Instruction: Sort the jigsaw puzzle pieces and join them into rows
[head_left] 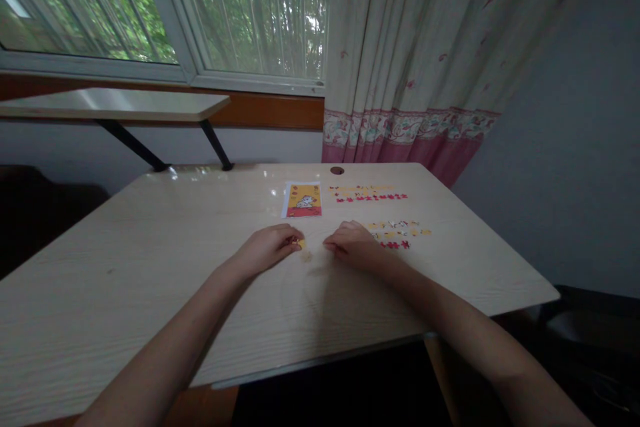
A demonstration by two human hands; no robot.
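My left hand (270, 247) rests on the pale wooden table (150, 267) with its fingers curled, pinching a small yellow puzzle piece (301, 243) at the fingertips. My right hand (353, 243) lies a short way to its right, fingers curled down onto the tabletop; what is under them is hidden. Beyond the hands lies a small yellow and red picture card (303, 200). Loose puzzle pieces (397, 232) are laid in rows just right of my right hand. More rows of red and yellow pieces (370, 193) lie farther back.
A round cable hole (337, 170) sits at the table's far edge. A raised shelf on black brackets (115, 105) stands at the back left under the window. A patterned curtain (425, 67) hangs at the back right. The table's right corner (550, 293) is close.
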